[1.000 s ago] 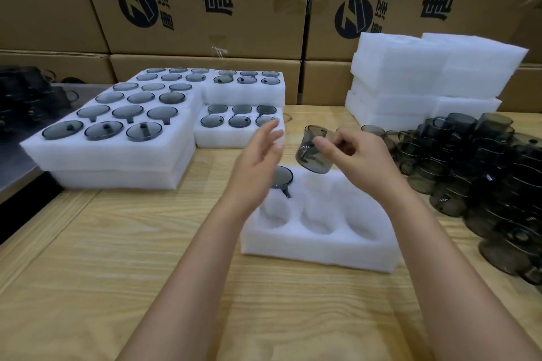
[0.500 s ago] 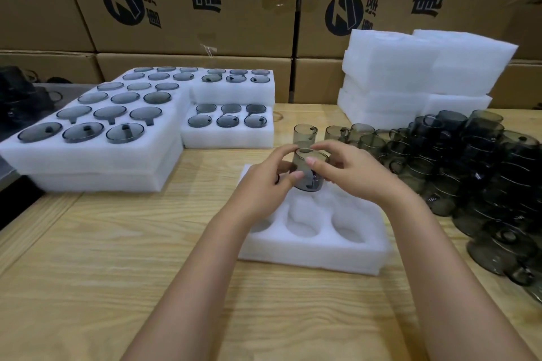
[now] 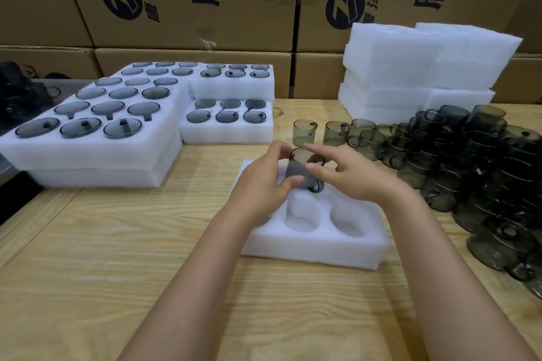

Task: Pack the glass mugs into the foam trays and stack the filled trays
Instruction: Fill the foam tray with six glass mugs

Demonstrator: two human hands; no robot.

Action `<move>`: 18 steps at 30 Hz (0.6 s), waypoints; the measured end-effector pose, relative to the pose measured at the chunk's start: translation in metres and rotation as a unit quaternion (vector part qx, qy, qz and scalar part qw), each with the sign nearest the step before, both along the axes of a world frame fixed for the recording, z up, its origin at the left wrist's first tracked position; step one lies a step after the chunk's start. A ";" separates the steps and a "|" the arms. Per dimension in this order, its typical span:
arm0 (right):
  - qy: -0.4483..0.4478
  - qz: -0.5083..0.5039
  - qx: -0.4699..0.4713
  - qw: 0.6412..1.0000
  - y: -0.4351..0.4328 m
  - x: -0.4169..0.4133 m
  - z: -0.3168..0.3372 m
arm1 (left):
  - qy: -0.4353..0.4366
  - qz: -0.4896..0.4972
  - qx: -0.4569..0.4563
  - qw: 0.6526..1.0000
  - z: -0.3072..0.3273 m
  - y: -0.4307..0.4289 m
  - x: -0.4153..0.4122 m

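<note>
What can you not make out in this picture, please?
Head view:
- Left pockets of the white foam tray: hidden under the left hand.
- Sides of the smoky grey glass mug: covered by left hand and right hand.
- Dark heap at the left edge: shadowed, cropped.

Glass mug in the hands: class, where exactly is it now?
Head view, mid-frame: the glass mug is gripped between left hand and right hand over the far side of the foam tray, loose mugs behind it.
</note>
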State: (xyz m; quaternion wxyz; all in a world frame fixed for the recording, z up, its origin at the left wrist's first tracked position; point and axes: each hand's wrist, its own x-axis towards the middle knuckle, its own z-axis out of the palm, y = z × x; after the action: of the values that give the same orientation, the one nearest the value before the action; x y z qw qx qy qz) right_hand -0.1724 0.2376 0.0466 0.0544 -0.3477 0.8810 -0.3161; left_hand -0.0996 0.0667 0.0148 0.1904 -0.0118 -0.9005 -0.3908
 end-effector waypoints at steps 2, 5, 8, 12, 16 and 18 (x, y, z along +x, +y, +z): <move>0.019 0.003 0.020 1.000 -0.003 0.000 -0.001 | 0.000 0.010 -0.014 1.000 -0.001 -0.001 0.000; 0.028 0.002 0.040 0.999 -0.003 0.000 -0.002 | -0.015 0.021 -0.021 0.999 -0.002 -0.003 0.000; 0.024 -0.005 0.022 0.999 -0.003 0.000 -0.003 | 0.012 0.017 -0.036 0.999 0.000 0.002 0.004; 0.059 -0.039 0.004 0.998 -0.019 0.009 -0.007 | 0.060 -0.044 -0.113 0.991 0.009 0.011 0.010; -0.004 -0.022 0.084 0.996 -0.026 0.012 -0.021 | -0.018 -0.070 -0.169 0.983 0.008 0.014 0.009; -0.001 -0.020 0.139 0.990 -0.025 0.011 -0.027 | -0.064 -0.069 -0.238 0.967 0.007 0.015 0.007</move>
State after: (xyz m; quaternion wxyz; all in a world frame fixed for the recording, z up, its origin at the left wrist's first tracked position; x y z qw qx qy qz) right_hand -0.1614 0.2130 0.0201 0.0972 -0.3190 0.9230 -0.1921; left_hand -0.0929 0.0818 0.0221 0.0971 -0.0934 -0.9748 -0.1778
